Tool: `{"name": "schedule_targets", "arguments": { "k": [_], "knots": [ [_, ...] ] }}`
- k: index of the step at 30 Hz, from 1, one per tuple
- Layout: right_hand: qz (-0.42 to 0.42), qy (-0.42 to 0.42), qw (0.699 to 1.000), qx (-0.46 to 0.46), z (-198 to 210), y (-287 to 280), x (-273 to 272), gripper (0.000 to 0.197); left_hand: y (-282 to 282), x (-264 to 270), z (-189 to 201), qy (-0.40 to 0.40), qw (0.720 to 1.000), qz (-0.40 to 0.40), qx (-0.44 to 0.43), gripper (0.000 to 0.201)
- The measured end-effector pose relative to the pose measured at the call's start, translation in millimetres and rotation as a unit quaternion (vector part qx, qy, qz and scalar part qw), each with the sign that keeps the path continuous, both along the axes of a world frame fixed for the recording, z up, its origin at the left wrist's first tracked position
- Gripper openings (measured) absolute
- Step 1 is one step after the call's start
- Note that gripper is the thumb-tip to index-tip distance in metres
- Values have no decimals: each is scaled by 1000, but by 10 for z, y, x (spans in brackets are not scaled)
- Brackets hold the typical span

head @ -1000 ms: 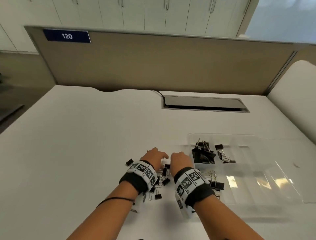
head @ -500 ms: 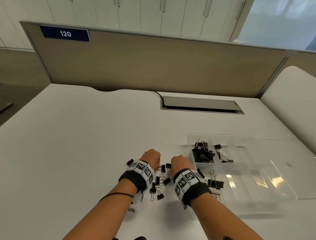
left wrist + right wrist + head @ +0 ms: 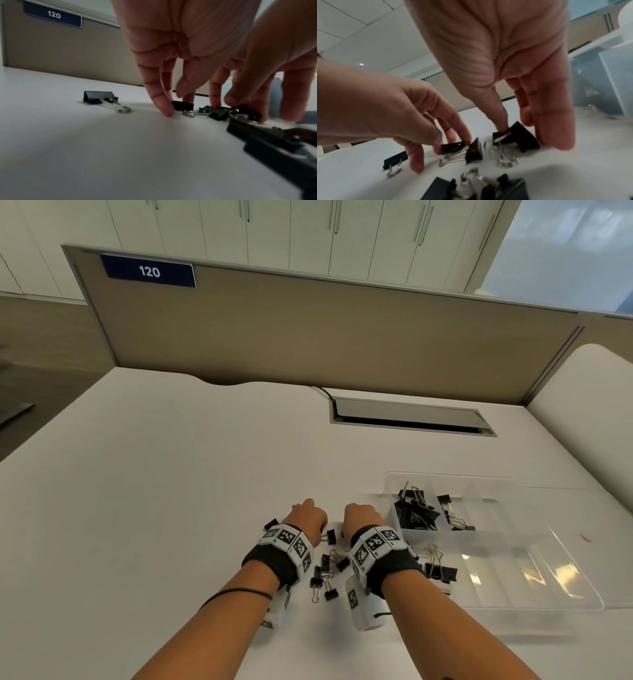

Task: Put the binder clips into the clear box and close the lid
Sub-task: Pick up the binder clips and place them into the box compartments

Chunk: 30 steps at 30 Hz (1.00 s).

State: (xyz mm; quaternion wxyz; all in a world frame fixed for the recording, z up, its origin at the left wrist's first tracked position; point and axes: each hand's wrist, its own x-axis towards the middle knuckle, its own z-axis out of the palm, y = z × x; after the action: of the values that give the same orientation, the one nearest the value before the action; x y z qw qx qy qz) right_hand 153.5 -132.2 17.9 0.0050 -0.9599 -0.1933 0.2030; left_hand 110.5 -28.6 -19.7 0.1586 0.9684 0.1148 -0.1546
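Observation:
Several black binder clips (image 3: 325, 573) lie loose on the white desk between my wrists. My left hand (image 3: 310, 517) reaches down on them and pinches a small clip (image 3: 453, 147) between thumb and forefinger; its little finger touches the desk beside another clip (image 3: 182, 105). Just to the right, my right hand (image 3: 363, 517) holds a larger clip (image 3: 518, 138), thumb on one side and fingers on the other. The clear box (image 3: 445, 475) stands open at the right with clips (image 3: 416, 510) in two compartments. Its lid (image 3: 531, 570) lies flat towards me.
One clip (image 3: 270, 523) lies left of my left wrist and a bigger one (image 3: 442, 571) beside the lid. A cable slot (image 3: 411, 419) is set into the desk further back, below the tan partition (image 3: 308, 337). A second desk (image 3: 589, 412) adjoins on the right.
Both hands stayed over the loose clips. The left hand's fingers, stretched forward a second ago, have curled in onto a clip. The box and lid have not moved.

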Motion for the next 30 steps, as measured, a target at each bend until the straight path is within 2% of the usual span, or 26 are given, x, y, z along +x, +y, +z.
{"name": "schedule_targets", "arguments": {
  "k": [6,10,15,20,23,27,30],
  "knots": [
    [-28,8,1000,0,-166,100,-14,29,-104,5,48,34,999,-24,11,35],
    [-25,17,1000,3,-160,134,8,17,-124,24,60,35,998,-45,30,31],
    [-56,43,997,33,-130,86,69,25,-82,7,28,16,997,-56,52,29],
    [-85,97,988,82,-21,-4,76,26,-10,-40,29,8,999,-31,16,25],
    [-72,107,986,101,25,-85,16,17,6,-75,36,6,999,-33,22,22],
    [-22,107,990,93,-29,-187,-155,17,32,-100,112,-6,1000,-25,-9,14],
    [18,81,992,92,-126,-251,-275,20,72,-142,129,-37,998,11,-58,25]
  ]
}}
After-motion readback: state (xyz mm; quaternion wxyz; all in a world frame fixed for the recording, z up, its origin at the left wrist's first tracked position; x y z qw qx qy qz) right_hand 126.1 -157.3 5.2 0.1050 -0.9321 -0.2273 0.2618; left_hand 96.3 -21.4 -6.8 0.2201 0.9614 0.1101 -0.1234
